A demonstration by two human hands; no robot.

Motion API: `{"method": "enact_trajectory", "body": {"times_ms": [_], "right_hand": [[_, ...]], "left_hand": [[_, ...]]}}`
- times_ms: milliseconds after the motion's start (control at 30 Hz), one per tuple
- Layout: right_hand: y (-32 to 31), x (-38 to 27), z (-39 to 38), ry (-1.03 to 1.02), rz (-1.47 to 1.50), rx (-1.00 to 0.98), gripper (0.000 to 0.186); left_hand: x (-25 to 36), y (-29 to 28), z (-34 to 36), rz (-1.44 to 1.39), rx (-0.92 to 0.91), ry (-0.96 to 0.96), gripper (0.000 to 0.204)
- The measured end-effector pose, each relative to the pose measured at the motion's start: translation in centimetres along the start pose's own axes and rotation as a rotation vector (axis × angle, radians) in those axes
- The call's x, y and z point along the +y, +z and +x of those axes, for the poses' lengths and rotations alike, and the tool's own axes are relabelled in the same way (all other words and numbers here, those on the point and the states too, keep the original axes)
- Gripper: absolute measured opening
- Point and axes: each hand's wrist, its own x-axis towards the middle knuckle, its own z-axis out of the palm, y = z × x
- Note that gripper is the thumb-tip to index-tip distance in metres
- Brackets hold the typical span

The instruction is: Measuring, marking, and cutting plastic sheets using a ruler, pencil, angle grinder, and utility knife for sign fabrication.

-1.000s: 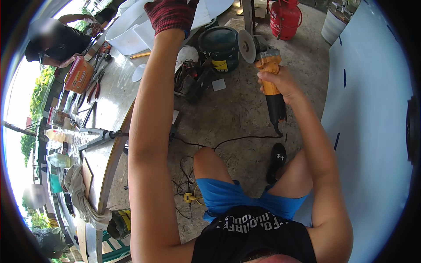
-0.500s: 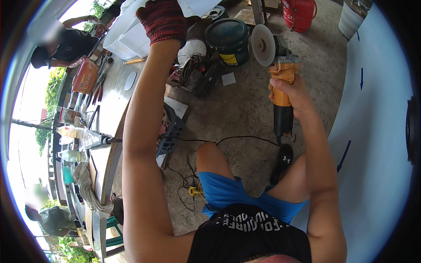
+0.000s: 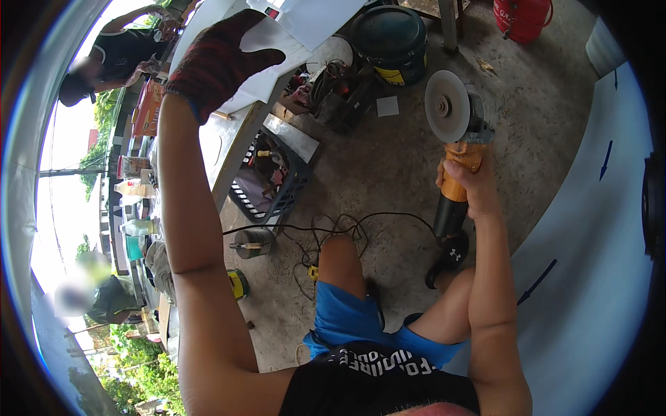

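Observation:
My left hand (image 3: 220, 68) wears a red and black knit glove. Its thumb stands apart from the fingers, and it is over a white sheet (image 3: 272, 50) on the workbench; whether it touches the sheet is unclear. In my bare right hand (image 3: 476, 186) is an orange and black angle grinder (image 3: 454, 201), gripped round its body. The grinder points away from me, its pale round disc (image 3: 444, 114) at the far end, clear of any material. A black cord (image 3: 399, 213) trails from its rear across the floor toward the left.
Beneath the workbench edge sits a dark plastic crate (image 3: 295, 191) with items inside. Beyond it are a dark lidded bucket (image 3: 390, 43) and a red container (image 3: 522, 19). A large pale blue panel (image 3: 555, 305) lines the right side. Two people stand across the bench at left.
My left hand has swung left and nearer, its thumb now spread from the fingers. The grinder in my right hand sits slightly nearer and further right in view, and the whole view has shifted.

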Motion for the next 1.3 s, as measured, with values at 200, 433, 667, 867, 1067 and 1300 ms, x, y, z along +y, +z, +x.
{"method": "enact_trajectory", "body": {"times_ms": [200,433,667,867,1067,1300], "right_hand": [[-0.1,-2.1,-1.1,-0.004,0.153,0.047,0.045],[1.2,-8.0,-8.1,0.16,0.183,0.177,0.05],[2.1,-19.0,-12.9,0.221,0.206,0.209,0.051],[3.2,-27.0,-12.9,0.183,0.19,0.252,0.056],[7.5,-32.3,-11.7,0.22,0.214,0.184,0.057],[14.7,-33.6,-10.9,0.249,0.132,0.042,0.051]], "left_hand": [[-1.5,-3.5,3.0,-0.322,-0.514,0.114,0.066],[-2.0,-1.0,8.7,-0.34,-0.857,0.319,0.037],[2.4,-1.6,10.6,-0.268,-1.02,-0.014,0.046],[11.7,-4.2,3.1,-0.383,-0.261,0.137,0.034],[25.1,-2.7,-18.2,-1.393,-0.609,-0.266,0.079],[26.5,-9.3,-22.2,-1.713,-0.561,-0.588,0.058]]}}
